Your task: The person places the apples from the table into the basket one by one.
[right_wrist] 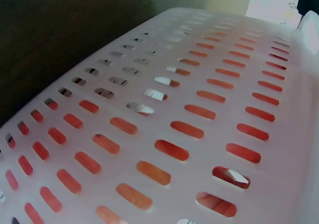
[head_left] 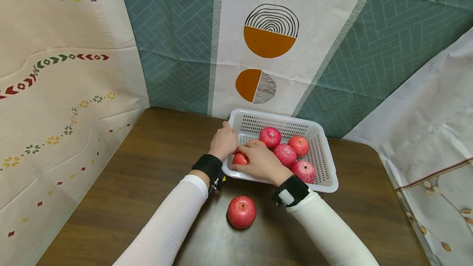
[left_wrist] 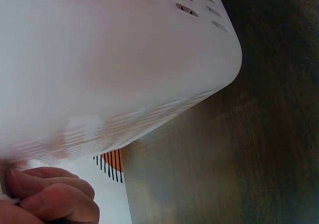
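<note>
A white plastic basket (head_left: 330, 167) with slotted walls holds several red apples, among them one apple (head_left: 270, 137) by the far side and another (head_left: 304, 171) at the near right. My left hand (head_left: 223, 141) grips the basket's left rim; in the left wrist view its curled fingers (left_wrist: 55, 194) show beside the wall. Reaching over the near rim, my right hand (head_left: 261, 161) holds an apple (head_left: 240, 159) in the basket's near left corner. The right wrist view shows only the slotted basket wall (right_wrist: 164, 119), with red behind the slots and the hand hidden.
One more apple (head_left: 242, 212) sits on the brown wooden table (head_left: 148, 167) in front of the basket, between my forearms. Behind the basket hangs a patterned curtain (head_left: 177, 52). Pale cloths (head_left: 436, 143) flank the table on both sides.
</note>
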Demonstrator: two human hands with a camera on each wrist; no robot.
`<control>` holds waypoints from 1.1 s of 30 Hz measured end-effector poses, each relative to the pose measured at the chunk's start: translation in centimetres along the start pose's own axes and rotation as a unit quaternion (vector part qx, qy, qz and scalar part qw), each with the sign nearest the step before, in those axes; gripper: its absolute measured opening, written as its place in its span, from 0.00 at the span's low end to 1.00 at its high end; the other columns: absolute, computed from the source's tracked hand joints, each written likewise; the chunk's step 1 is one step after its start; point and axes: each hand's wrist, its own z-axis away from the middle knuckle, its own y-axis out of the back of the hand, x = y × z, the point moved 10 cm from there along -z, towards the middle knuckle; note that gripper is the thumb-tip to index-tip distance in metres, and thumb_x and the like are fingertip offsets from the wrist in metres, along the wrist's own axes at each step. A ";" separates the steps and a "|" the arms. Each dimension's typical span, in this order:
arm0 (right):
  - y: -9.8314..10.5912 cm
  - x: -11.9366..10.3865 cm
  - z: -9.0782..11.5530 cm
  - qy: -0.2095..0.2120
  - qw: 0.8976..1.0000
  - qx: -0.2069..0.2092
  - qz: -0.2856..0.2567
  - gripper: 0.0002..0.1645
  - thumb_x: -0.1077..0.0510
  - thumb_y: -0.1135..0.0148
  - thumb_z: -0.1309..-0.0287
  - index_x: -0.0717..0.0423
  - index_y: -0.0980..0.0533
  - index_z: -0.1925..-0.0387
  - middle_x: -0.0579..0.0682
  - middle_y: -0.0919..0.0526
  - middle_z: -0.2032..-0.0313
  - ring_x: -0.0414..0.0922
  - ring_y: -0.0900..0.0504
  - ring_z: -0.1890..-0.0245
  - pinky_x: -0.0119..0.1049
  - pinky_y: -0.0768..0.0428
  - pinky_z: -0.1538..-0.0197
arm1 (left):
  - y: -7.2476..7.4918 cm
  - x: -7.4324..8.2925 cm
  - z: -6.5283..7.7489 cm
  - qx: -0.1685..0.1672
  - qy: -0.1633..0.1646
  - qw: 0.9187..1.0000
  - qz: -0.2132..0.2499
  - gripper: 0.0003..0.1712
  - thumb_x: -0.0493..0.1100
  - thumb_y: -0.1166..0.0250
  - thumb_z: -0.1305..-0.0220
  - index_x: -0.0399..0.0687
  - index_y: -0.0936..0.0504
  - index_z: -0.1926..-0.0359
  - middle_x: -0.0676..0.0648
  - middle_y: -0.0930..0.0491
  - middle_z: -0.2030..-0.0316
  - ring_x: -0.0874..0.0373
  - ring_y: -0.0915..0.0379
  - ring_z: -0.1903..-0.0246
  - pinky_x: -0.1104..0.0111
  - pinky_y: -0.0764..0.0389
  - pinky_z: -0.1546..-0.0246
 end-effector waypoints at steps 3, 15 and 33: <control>-0.1 -0.4 -0.2 0.015 1.000 -0.014 0.002 0.27 0.36 0.30 0.35 0.47 0.17 0.43 0.43 0.13 0.60 0.46 0.22 0.49 0.47 0.31 0.32 | 1.6 1.7 1.9 -0.002 0.009 1.000 0.000 0.21 0.47 0.54 0.15 0.33 0.33 0.37 0.33 0.17 0.55 0.40 0.16 0.56 0.47 0.17 0.58; -1.3 0.1 0.0 -0.007 0.997 -0.072 -0.016 0.28 0.42 0.40 0.26 0.49 0.19 0.32 0.52 0.17 0.36 0.53 0.25 0.37 0.52 0.27 0.34 | 1.5 1.9 2.2 -0.010 0.009 1.000 0.004 0.23 0.48 0.54 0.15 0.33 0.34 0.35 0.35 0.18 0.56 0.43 0.16 0.59 0.50 0.17 0.61; -1.9 0.1 -0.1 0.001 0.996 -0.091 -0.009 0.29 0.43 0.43 0.23 0.52 0.21 0.30 0.54 0.19 0.34 0.53 0.24 0.34 0.53 0.32 0.29 | 1.7 1.9 2.2 -0.001 0.010 1.000 0.000 0.21 0.46 0.53 0.16 0.33 0.33 0.37 0.35 0.18 0.59 0.43 0.17 0.62 0.51 0.18 0.63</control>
